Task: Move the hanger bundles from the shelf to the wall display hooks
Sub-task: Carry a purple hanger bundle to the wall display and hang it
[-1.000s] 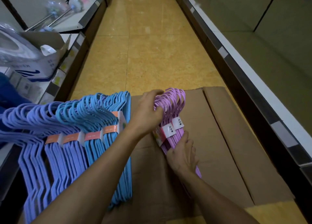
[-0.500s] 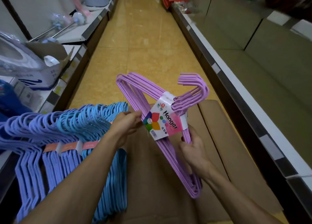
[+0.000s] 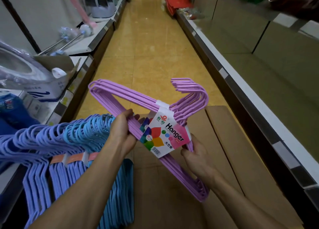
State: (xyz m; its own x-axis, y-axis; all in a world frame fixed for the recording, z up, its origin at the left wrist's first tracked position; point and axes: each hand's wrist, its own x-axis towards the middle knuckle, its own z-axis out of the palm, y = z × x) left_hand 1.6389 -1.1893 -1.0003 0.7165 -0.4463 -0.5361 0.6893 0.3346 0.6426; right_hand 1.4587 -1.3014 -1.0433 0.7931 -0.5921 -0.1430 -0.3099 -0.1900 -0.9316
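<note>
Head view: we see one banded bundle of lilac plastic-coated wire hangers (image 3: 120, 97) held up at centre frame, clear of the flattened brown cardboard sheets (image 3: 229, 142) that lie under it.
Left hand (image 3: 123, 132): our fingers are curled round the bundle's lower rods, just left of the white paper label printed "Hanger" (image 3: 165, 135).
Right hand (image 3: 195, 157): it pinches the rods just below and right of that label, fingers wrapped round them.
Hook ends (image 3: 193, 94): all the hooks point to the upper right of the frame, nested together and free of either hand.
Waiting stock: rows of blue banded hanger bundles (image 3: 57, 142) lie at lower left, beside our left forearm and apart from the lilac bundle.
Display hooks: we cannot see them anywhere in this frame; only the yellow-tiled aisle floor (image 3: 151, 56) and side shelving show.
Doing it well: we judge it best to keep both grips near the label, where the band binds the rods, so nothing fans out.
Next need: we should leave the hook ends uncovered and leading, ready to slip over a peg.
Risk: the far corner at upper left sticks out and could snag on shelving as we turn.
</note>
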